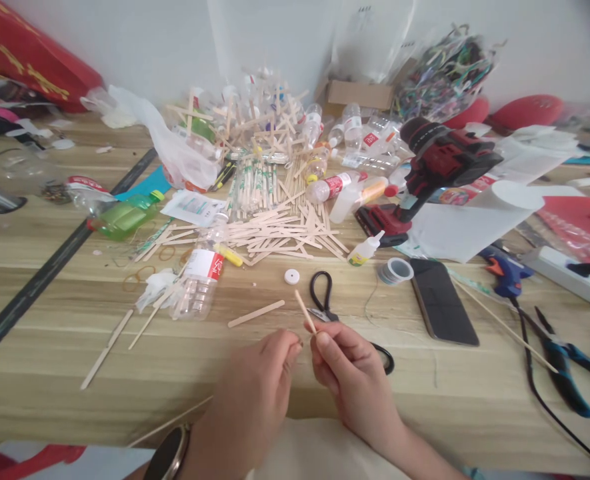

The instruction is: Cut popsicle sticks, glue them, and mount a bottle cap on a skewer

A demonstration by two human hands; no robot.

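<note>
Near the table's front edge, my right hand (352, 373) pinches a short wooden stick (305, 312), which tilts up and to the left. Close beside it, my left hand (259, 373) is closed with thumb and fingertips together; whatever is between them is too small to make out. Scissors with black handles (321, 293) lie beyond and partly behind my right hand. A flat craft stick (257, 313) and a white round disc (291, 276) rest on the wood just past my hands.
Behind lies a heap of craft sticks (285, 233). A bottle (197, 283) lies left. Glue (366, 249), a wire spool (396, 271), a phone (443, 300), a red drill (425, 167), a glue gun (507, 270) and pliers (567, 363) are to the right.
</note>
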